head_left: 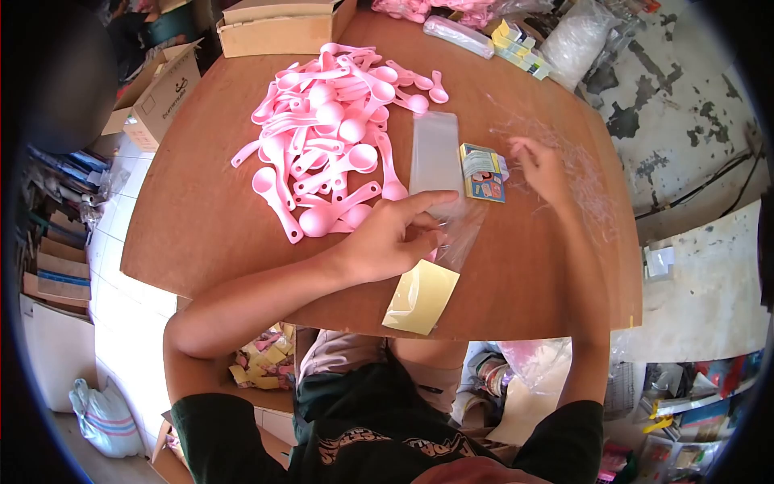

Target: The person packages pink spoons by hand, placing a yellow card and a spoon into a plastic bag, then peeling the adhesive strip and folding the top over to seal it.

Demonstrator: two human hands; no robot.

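My left hand (401,234) is over the middle of the table, its fingers pinched on a clear plastic bag (463,238). Below the bag hangs a yellow card (422,297) with a glossy, see-through patch. My right hand (536,165) is raised at the right, fingers curled, close to some thin plastic strips; whether it holds one is too small to tell. Between the hands lies a stack of small printed cards (484,173). Beside it are flat clear bags (434,153). A large heap of pink spoons (330,129) covers the table's left-middle part.
An open cardboard box (278,31) stands at the table's back edge. Plastic packs (458,36), yellow boxes (520,48) and a bulging clear bag (579,40) are at the back right. Thin strips (587,173) lie at the right. A box of yellow and pink pieces (264,359) is below the table.
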